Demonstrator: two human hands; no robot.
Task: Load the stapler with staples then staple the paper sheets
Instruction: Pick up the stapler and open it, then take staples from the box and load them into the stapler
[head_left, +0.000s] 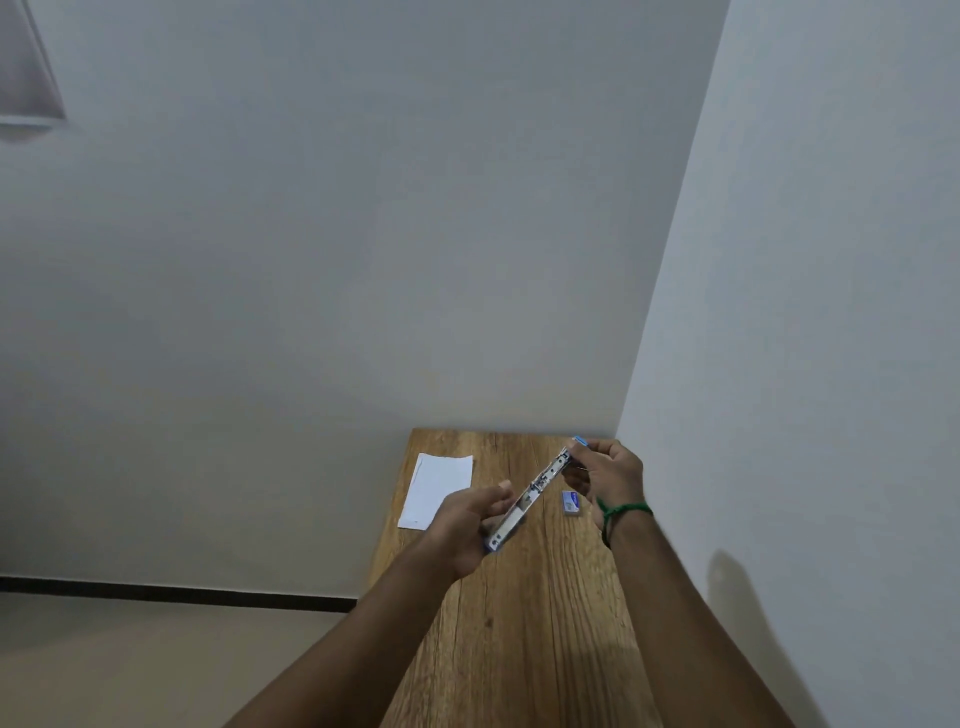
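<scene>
Silver stapler (537, 486), opened out straight, is gripped low by the left hand (462, 525) and pinched at its top by the right hand (610, 475).

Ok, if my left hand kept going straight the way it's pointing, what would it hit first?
Probably your right hand, which grips the far end of the opened stapler that your left hand holds and points along. Depth is unclear; past it, the back wall would be next.

Wooden table (524, 623) against white walls (363, 234)
</scene>
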